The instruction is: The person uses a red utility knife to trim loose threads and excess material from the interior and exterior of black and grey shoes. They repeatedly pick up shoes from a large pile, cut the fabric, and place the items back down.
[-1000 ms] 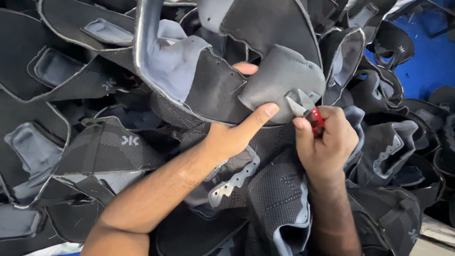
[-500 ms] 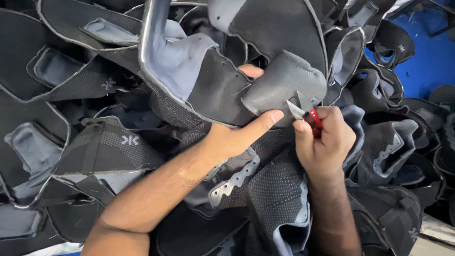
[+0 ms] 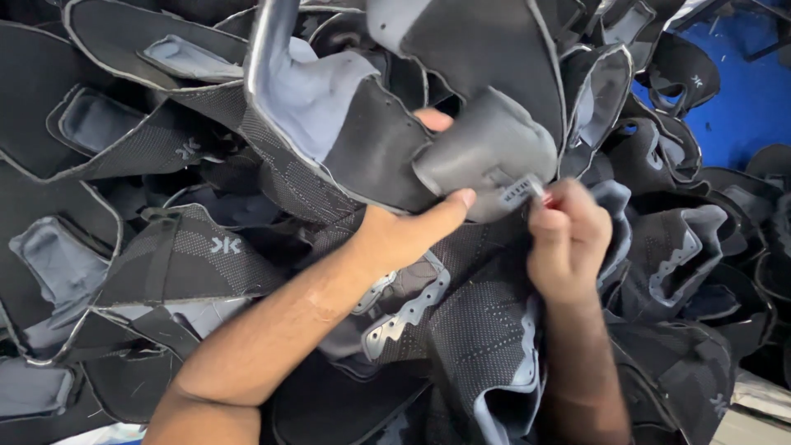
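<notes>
Left hand [image 3: 404, 235] pinches grey heel piece [image 3: 486, 156] steady; right hand [image 3: 568, 239] closed on red-handled snips [image 3: 540, 191] at its edge, for trimming

**Hands working a shoe upper over the pile**

You're pinching the grey padded heel piece [image 3: 486, 161] of a black shoe upper [image 3: 371, 148] with your left hand [image 3: 404, 235], index finger lying along its lower edge and thumb showing behind it. Your right hand [image 3: 568, 239] is closing on a small red-handled tool [image 3: 540, 194] at that same edge. A heap of black and grey uppers [image 3: 181, 247] is lying all around, with blue surface [image 3: 741, 91] showing at the top right.
</notes>
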